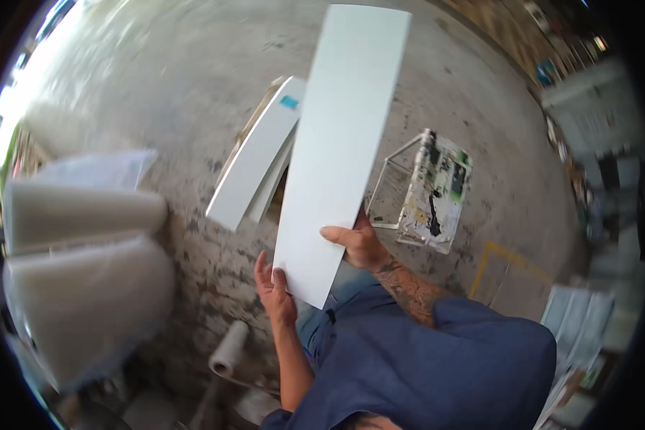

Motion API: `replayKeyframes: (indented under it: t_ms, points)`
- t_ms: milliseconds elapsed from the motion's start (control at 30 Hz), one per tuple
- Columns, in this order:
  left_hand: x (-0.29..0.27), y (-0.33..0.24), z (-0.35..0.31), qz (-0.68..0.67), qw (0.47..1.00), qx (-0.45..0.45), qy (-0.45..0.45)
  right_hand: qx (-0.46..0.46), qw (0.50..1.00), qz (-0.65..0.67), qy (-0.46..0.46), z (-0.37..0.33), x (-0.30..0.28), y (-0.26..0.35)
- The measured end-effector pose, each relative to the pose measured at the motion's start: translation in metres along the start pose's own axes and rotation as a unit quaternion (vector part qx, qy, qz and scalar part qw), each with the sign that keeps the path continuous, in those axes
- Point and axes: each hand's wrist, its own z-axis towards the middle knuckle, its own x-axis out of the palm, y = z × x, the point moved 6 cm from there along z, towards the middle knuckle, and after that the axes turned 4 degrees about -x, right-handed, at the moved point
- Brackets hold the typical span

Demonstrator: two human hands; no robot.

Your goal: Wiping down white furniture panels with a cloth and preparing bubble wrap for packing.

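A long, flat white board (344,129) is held up at a slant in front of me, its far end near the top of the view. My right hand (364,244) grips its right edge, thumb flat on the upper face and the other fingers hidden beneath. At the lower left corner, my left hand (276,290) holds the edge with the thumb against it, its fingers partly showing beyond the board. Behind and left of this board lie more white boards (254,161), stacked; the top one bears a small blue sticker (289,102).
A paint-stained stand (437,190) with a white frame is on the concrete floor (494,143) to the right. Large wrapped rolls (86,294) fill the left side, with a small film roll (229,349) nearer me. Yellow tape (484,265) marks the floor at right.
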Motion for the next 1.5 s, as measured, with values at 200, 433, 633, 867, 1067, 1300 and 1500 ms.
replayKeyframes:
  t_ms: [200,433,633,867,1067,1300,1500]
  points:
    - [0.114,-0.058,0.045,0.286,0.923,0.016,0.257,-0.196,0.968,-0.145,-0.061,-0.030,-0.022,0.077]
    - [0.211,-0.023,0.066,0.063,0.892,-0.194,0.405,-0.167,0.842,-0.505,-0.086,-0.125,-0.052,0.023]
    - [0.200,0.122,0.074,0.170,0.910,-0.288,0.245,0.060,0.731,-0.675,-0.078,-0.188,-0.187,-0.011]
    - [0.261,0.354,0.132,0.001,0.897,-0.403,0.184,-0.065,0.497,-0.862,-0.073,-0.120,-0.439,-0.001]
    - [0.255,0.449,0.176,-0.041,0.913,-0.384,0.133,-0.029,0.622,-0.781,-0.045,-0.065,-0.540,-0.001]
    - [0.067,0.352,0.139,-0.046,0.947,-0.317,-0.021,0.071,0.737,-0.664,-0.108,-0.113,-0.546,-0.038]
    - [-0.156,0.126,0.123,0.034,0.902,-0.062,-0.426,-0.021,0.868,-0.476,-0.139,0.062,-0.430,-0.020]
